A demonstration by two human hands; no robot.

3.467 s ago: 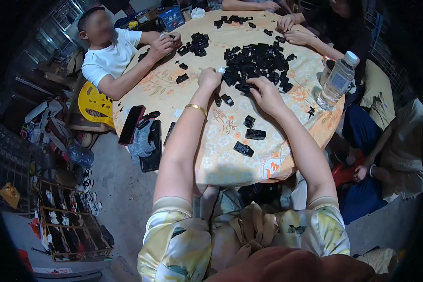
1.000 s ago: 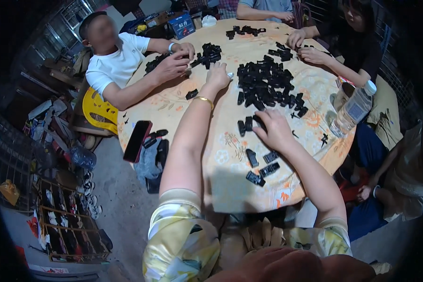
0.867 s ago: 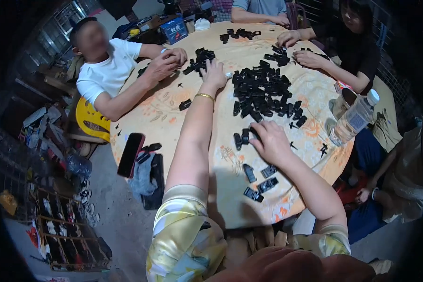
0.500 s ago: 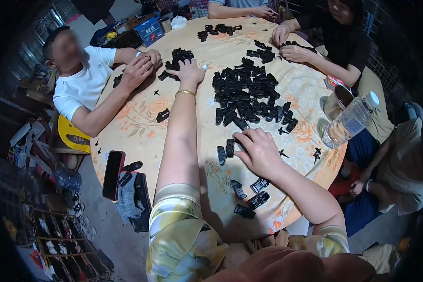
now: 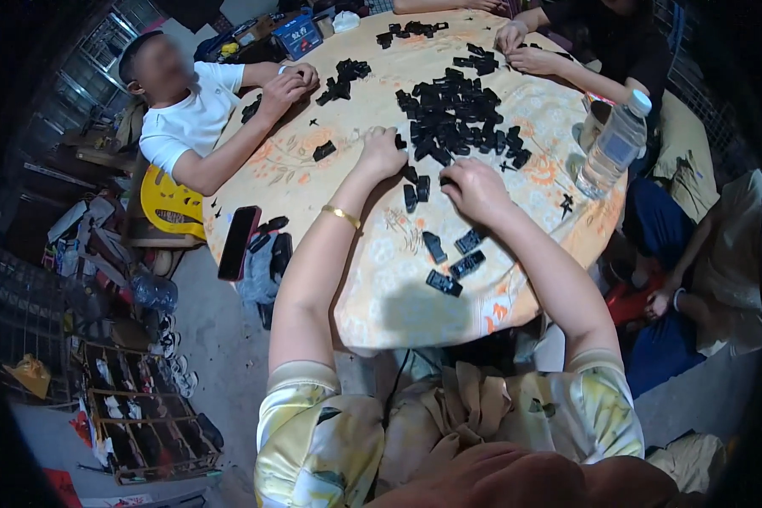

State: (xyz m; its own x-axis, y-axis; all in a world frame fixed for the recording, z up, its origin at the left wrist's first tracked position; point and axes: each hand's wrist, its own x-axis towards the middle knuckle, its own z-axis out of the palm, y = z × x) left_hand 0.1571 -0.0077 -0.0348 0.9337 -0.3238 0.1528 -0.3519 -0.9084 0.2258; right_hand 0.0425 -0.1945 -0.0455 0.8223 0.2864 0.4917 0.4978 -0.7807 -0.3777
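A large heap of small black plastic pieces (image 5: 453, 106) lies on the round, cloth-covered table. At the heap's near left edge is my left hand (image 5: 383, 152), its fingers curled in beside a black piece; whether it grips that piece is unclear. My right hand (image 5: 476, 188) rests just below the heap with bent fingers, and a bit of black shows by its fingertips. Two pieces (image 5: 416, 193) stand side by side between my hands. Closer to me lie several more black pieces (image 5: 466, 264), set apart from the heap.
A person in a white shirt (image 5: 186, 106) works at the left, near a smaller black pile (image 5: 345, 80). Another person's hands (image 5: 529, 55) are busy at the far right. A clear bottle (image 5: 615, 146) stands at the right edge; a phone (image 5: 240, 243) lies at the left edge.
My left hand has drawn back from the smaller far-left pile to the big heap, its fingers now curled. My right hand's fingers have bent inward. The view has shifted.
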